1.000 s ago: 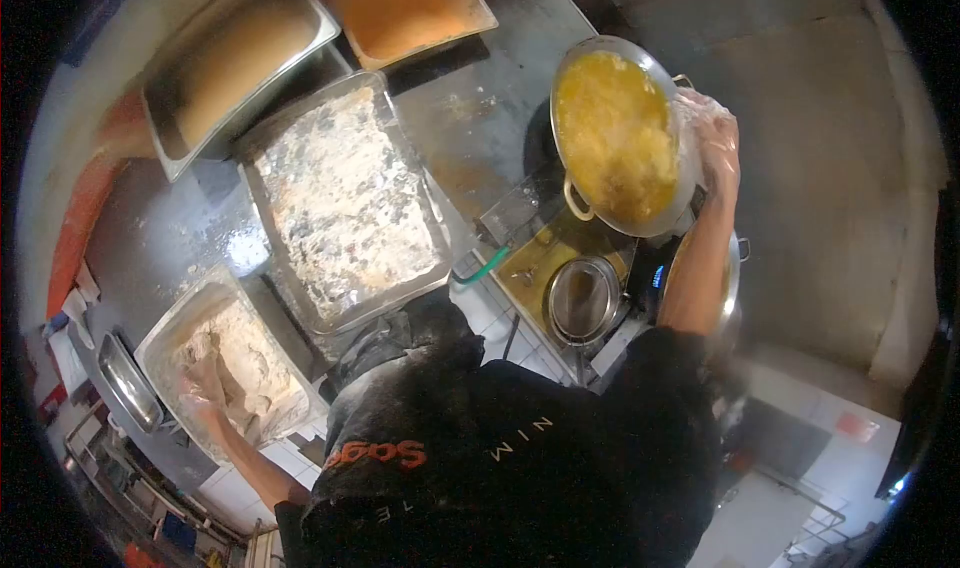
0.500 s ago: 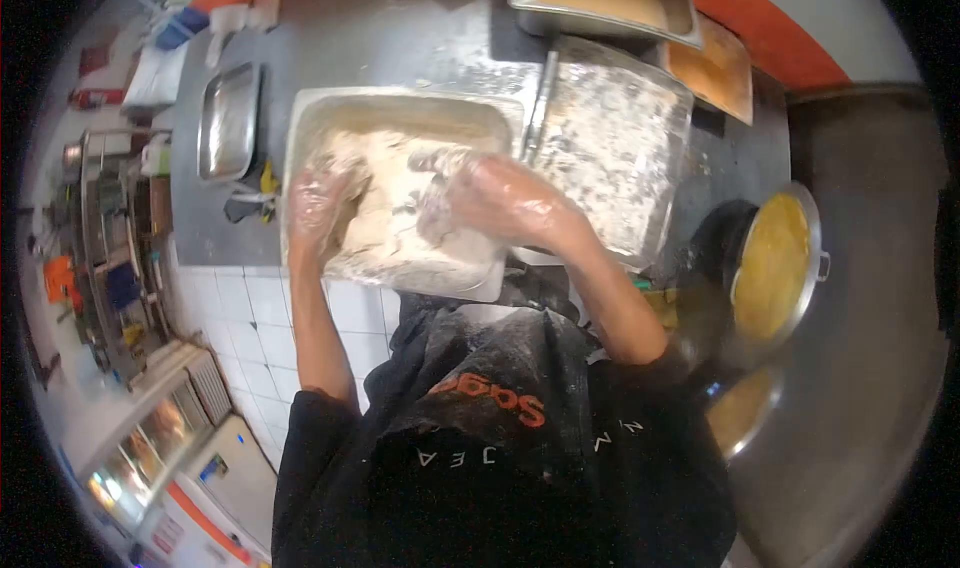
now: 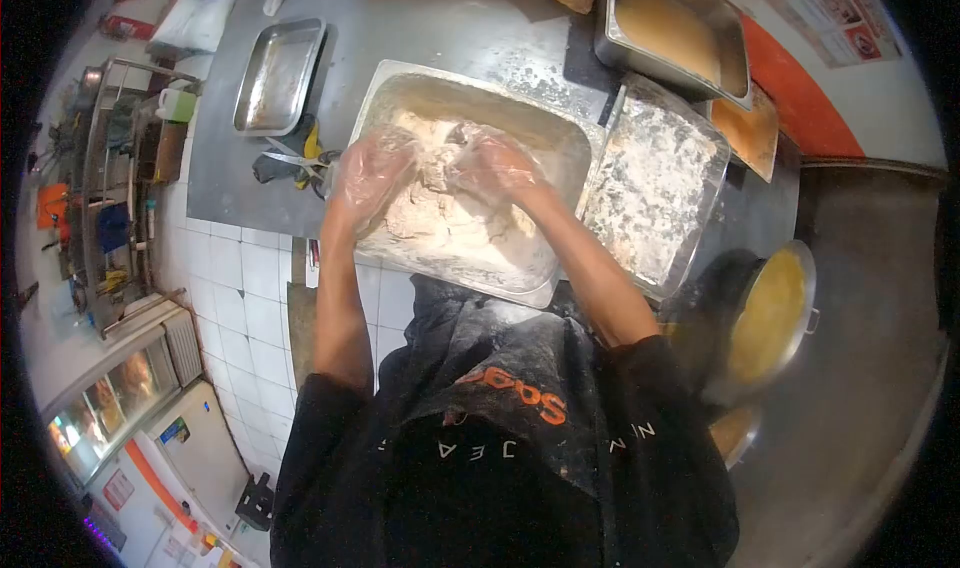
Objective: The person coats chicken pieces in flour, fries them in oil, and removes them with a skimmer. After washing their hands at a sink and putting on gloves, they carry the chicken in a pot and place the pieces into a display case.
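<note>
A deep metal pan (image 3: 575,128) in front of me holds a heap of pale flour (image 3: 430,223). My left hand (image 3: 378,173), in a clear plastic glove, is inside the pan's left part with its fingers curled inward. Opposite it, my right hand (image 3: 492,165), gloved the same way, has its fingers bent toward the middle. Between the two hands shows a lumpy flour-coated piece (image 3: 434,173), and both seem closed on it. Flour hides what the piece is, and the fingertips are partly covered.
Right of the pan stands a flour-dusted tray (image 3: 655,183). Behind it are a deep pan of orange-brown liquid (image 3: 665,38) and a brown board (image 3: 750,133). A shallow metal tray (image 3: 280,78) and scissors (image 3: 295,158) lie to the left. A pot with yellow contents (image 3: 770,313) stands at right.
My hands have come closer together over the flour, with a coated lump now showing between them. The view has shifted, so the pan appears turned and farther right.
</note>
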`<state>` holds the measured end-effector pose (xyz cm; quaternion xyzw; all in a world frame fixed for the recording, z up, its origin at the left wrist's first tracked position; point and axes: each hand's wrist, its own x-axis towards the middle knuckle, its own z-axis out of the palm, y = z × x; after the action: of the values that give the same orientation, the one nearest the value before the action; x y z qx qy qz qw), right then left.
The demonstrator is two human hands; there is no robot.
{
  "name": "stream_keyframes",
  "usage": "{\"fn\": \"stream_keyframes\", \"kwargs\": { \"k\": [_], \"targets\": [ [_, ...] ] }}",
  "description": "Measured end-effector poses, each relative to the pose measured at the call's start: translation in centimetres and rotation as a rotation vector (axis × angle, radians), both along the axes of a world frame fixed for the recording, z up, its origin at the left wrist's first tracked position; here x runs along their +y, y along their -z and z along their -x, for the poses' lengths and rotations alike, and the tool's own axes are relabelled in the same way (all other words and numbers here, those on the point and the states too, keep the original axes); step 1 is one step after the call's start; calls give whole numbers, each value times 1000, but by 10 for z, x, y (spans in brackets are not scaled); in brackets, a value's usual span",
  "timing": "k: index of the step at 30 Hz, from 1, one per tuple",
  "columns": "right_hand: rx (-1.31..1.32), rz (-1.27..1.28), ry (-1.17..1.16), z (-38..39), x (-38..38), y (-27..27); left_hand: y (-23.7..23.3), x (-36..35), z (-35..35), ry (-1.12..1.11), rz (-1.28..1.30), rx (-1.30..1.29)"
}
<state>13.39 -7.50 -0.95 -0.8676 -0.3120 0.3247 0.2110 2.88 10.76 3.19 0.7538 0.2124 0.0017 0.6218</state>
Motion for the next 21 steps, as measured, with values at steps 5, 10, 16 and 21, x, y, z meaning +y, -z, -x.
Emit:
{"fn": "stream_keyframes", "kwargs": {
  "k": [5, 10, 16, 21],
  "targets": [
    [-185, -98, -48, 6, -24, 51, 10, 16, 20, -13, -334, 24],
    [396, -500, 390, 28, -35, 34, 56, 20, 54, 200, -203, 133],
    [188, -921, 679, 50, -160, -67, 3, -31, 35, 690, -878, 382],
    [-200, -645, 1094, 89, -333, -139, 23, -32, 18, 719, -895, 631]
  ]
}}
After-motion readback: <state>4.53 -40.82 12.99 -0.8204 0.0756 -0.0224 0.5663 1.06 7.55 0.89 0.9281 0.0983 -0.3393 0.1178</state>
